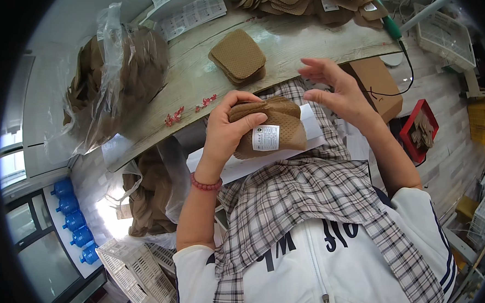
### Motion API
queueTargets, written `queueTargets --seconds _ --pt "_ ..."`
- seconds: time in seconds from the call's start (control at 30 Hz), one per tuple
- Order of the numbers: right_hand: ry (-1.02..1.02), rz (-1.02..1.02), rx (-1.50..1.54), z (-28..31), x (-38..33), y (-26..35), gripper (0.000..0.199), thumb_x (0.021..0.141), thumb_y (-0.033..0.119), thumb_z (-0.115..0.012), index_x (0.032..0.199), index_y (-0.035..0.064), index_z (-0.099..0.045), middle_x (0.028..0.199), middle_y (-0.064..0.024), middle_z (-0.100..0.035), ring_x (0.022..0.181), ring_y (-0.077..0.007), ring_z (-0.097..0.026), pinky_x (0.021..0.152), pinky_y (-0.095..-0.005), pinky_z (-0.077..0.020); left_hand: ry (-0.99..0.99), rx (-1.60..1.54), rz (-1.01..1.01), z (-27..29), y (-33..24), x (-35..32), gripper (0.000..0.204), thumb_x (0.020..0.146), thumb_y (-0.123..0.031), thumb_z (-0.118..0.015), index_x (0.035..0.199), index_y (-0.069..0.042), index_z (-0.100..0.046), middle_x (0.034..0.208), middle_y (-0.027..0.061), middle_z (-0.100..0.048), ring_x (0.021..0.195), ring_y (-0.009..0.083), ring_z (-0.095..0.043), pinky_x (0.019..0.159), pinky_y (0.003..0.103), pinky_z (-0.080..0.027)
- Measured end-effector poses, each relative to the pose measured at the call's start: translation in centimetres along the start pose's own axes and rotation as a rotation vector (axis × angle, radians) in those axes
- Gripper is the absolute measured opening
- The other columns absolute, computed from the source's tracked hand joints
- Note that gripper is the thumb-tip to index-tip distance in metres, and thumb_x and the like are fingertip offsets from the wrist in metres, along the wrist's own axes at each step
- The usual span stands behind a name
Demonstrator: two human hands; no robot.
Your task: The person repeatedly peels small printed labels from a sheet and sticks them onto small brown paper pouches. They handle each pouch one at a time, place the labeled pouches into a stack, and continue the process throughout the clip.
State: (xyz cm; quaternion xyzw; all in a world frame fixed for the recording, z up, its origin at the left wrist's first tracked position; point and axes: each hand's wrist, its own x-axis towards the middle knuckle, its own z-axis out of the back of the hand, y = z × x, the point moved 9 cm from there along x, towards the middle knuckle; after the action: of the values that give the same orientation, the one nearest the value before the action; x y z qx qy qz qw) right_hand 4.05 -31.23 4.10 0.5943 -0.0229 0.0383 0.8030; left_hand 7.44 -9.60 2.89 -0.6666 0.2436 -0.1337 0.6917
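Left hand [225, 131] clamped on tan insole bundle [268, 127], right hand [335, 89] spread just right; best keep label facing up.

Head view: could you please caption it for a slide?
Left hand grips a bundle of tan insoles; right hand open beside it.

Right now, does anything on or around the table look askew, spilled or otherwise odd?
Nothing looks damaged or spilled. The left hand grips a bundle of tan insoles; the right hand hovers open beside it. Only the small red bits scattered near the table edge look loose; I cannot tell what they are.
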Motion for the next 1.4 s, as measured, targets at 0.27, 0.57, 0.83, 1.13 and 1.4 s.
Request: queueTargets --seconds 0.27,0.57,0.83,1.13,1.4 --pt "0.388 -0.102 -0.047 -8.4 3.8 0.3 0.099 0.061 0.057 -0.089 0.133 -0.0024 -0.054 0.126 -0.0212 -0.061 0.119 -0.0315 -0.059 0.099 -0.0379 -0.0483 0.067 0.293 -0.079 1.1 -3.2 4.0 0.045 0.075 -0.014 -0.083 0.109 -0.002 -0.056 0.103 0.0116 -0.068 0.096 0.0191 -0.067 0.084 0.031 -0.053" --pt "0.248 -0.402 0.582 -8.8 6.5 -1.0 0.067 0.073 0.03 -0.088 0.124 -0.0024 -0.058 0.112 -0.0135 -0.067 0.103 -0.0224 -0.066 0.091 -0.0359 -0.0521 0.058 -0.002 0.084 6.3 -4.0 9.2 0.064 0.087 -0.036 -0.074 0.135 -0.003 -0.046 0.114 0.014 -0.065 0.103 0.0241 -0.064 0.089 0.035 -0.051" --pt "0.032 -0.358 0.503 -8.6 7.2 -5.0 0.065 0.081 0.034 -0.083 0.127 -0.0034 -0.056 0.115 -0.0122 -0.067 0.103 -0.0189 -0.065 0.091 -0.0328 -0.0522 -0.218 -0.429 -0.036 3.0 2.9 6.1 0.08 0.094 -0.01 -0.067 0.155 -0.003 -0.017 0.144 0.0182 -0.044 0.128 0.0245 -0.051 0.105 0.037 -0.045" --pt "-0.302 0.051 -0.525 -4.0 13.2 1.0 0.057 0.082 0.034 -0.08 0.12 -0.0011 -0.057 0.101 -0.014 -0.065 0.091 -0.0292 -0.065 0.075 -0.0364 -0.0538 -0.401 -0.188 -0.209 7.1 1.3 11.6 0.069 0.095 0.0 -0.058 0.154 -0.003 -0.022 0.138 0.017 -0.049 0.118 0.0221 -0.056 0.1 0.034 -0.048" --pt "-0.388 0.42 -0.519 -5.4 13.9 0.3 0.025 0.079 0.013 -0.079 0.103 0.0109 -0.074 0.092 -0.0077 -0.062 0.084 -0.0256 -0.06 0.07 -0.036 -0.0505 -0.375 0.077 -0.198 7.8 4.0 13.4 0.067 0.093 -0.008 -0.064 0.151 -0.005 -0.031 0.139 0.0175 -0.049 0.123 0.0231 -0.052 0.103 0.035 -0.044"
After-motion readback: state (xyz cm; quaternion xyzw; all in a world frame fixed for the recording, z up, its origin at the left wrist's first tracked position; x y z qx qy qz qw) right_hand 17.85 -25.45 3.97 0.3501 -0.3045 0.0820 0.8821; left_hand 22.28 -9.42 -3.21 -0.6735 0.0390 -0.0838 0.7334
